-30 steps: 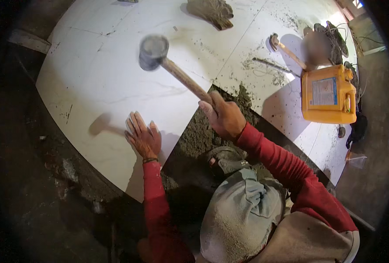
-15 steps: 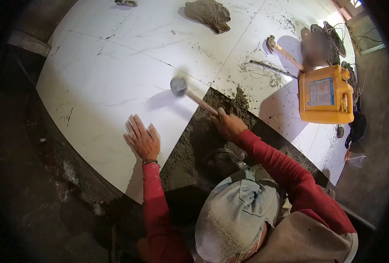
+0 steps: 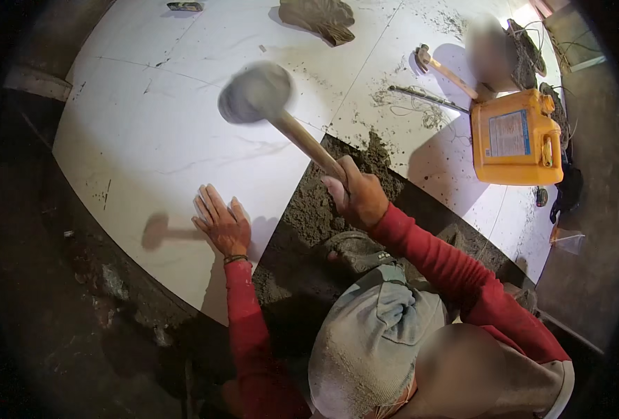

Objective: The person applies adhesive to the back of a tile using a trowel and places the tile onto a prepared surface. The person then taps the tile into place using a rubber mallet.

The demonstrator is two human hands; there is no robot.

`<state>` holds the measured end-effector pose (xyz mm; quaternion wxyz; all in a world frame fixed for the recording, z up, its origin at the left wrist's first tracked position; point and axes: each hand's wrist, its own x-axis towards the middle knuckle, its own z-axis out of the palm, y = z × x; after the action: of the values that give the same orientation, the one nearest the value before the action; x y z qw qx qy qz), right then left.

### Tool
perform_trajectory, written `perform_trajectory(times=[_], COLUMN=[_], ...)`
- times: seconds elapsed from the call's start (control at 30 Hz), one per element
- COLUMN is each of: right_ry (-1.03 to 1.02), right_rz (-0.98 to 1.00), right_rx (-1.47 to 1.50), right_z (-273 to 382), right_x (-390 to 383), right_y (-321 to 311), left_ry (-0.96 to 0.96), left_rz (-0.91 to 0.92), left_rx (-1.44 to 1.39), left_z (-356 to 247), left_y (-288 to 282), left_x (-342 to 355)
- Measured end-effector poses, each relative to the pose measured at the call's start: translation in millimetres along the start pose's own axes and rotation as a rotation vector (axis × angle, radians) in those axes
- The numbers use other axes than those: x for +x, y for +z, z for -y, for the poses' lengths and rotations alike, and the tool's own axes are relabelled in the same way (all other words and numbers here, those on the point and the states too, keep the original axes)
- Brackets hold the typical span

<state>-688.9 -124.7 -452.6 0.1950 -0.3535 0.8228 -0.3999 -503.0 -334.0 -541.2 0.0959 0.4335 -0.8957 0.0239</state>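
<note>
Right hand [image 3: 357,199] grips 1 raised rubber mallet [image 3: 257,91]; left hand [image 3: 220,222] lies spread flat on 1 white tile [image 3: 149,133].

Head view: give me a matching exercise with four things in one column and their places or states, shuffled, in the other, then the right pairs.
1. mallet
2. left hand
3. yellow jug
4. second hammer

A. lying on the far tiles beside the jug
B. pressed flat on the white tile
C. raised in the air, gripped by the right hand
D. standing on the tiles at the right

Pairs: 1-C, 2-B, 3-D, 4-A
</note>
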Motion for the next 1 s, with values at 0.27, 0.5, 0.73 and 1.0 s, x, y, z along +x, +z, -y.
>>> perform_trajectory(times=[0.27,0.5,0.73,1.0], right_ry=[0.058,0.124,0.13,-0.059], right_rz=[0.08,0.178,0.183,-0.035], right_rx=[-0.027,-0.171,-0.233,0.036], right_z=[15,-43,-37,-25], right_x=[9,6,-3,9], right_y=[-10,14,10,-6], left_ry=[0.027,0.049,0.032,0.023], left_rz=[-0.028,-0.018,-0.027,-0.034], left_rx=[-0.006,0.021,0.024,0.029], left_z=[0,-8,-10,-7], left_y=[-3,-5,-2,4], left_x=[2,4,5,8])
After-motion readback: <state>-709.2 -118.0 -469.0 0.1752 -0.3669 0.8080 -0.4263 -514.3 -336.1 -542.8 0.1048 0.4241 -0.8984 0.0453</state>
